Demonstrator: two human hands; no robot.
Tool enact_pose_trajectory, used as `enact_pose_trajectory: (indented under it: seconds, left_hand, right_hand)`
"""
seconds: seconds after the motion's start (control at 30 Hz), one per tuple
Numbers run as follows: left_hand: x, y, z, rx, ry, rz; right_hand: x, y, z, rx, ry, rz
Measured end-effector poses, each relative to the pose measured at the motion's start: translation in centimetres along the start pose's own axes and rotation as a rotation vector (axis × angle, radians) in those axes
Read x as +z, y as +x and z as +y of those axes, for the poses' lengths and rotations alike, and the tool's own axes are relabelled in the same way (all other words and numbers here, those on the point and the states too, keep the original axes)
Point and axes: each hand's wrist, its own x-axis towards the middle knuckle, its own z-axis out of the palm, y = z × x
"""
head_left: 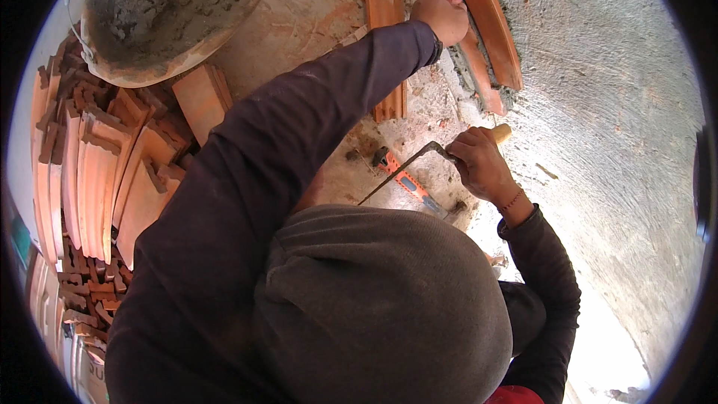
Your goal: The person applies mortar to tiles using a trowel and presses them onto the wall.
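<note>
Pressing down on the curved brick strip [490, 19] at about one o'clock, my left hand [443, 13] lay flat-fingered on its upper end, touching it rather than wrapping round it. That strip ran long from twelve o'clock down toward three, set on edge in grey mortar, with a second strip just beside it on the near side. My right hand [482, 164] sat lower, near the centre at about three o'clock, its grip closed round the pale wooden handle of a trowel [407, 172], whose thin blade pointed back toward seven o'clock, away from the strip. So the left hand was the nearer one; the strip lay up and slightly right of the right grip. An orange-handled tool [407, 179] lay on the floor under the blade. A ribbed brick [389, 52] stood between my arms. Stacked clay tiles [97, 179] filled nine o'clock, a mortar pan [168, 4] eleven. I could make out no packages or labels clearly.
</note>
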Motion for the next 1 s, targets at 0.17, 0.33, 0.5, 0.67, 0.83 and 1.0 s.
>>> enact_pose_trajectory:
  seconds: [0.17,0.33,0.5,0.67,0.83,1.0]
  left_hand:
    - [-1.3,-2.8,1.6,-0.070,-0.083,0.007]
    - [-5.6,-9.6,10.0,-0.110,-0.229,-0.002]
    - [-9.9,-14.0,17.9,-0.031,-0.378,-0.574]
    - [-12.4,-17.3,17.4,0.062,-0.682,-1.368]
    - [-12.7,-19.0,15.5,-0.064,-0.967,-1.398]
    - [-12.1,-21.2,15.1,-0.114,-1.041,-1.252]
  right_hand:
    - [-0.4,0.3,-0.3,0.020,-0.032,-0.046]
    - [-1.0,-0.8,-0.5,0.162,0.091,-0.128]
    - [-2.4,-2.7,0.3,0.257,0.278,-0.081]
    - [-3.1,-3.7,1.2,0.242,0.263,0.011]
    - [-2.8,-3.8,1.1,0.171,0.235,0.048]
    - [-2.0,-4.3,1.3,0.235,0.312,0.083]
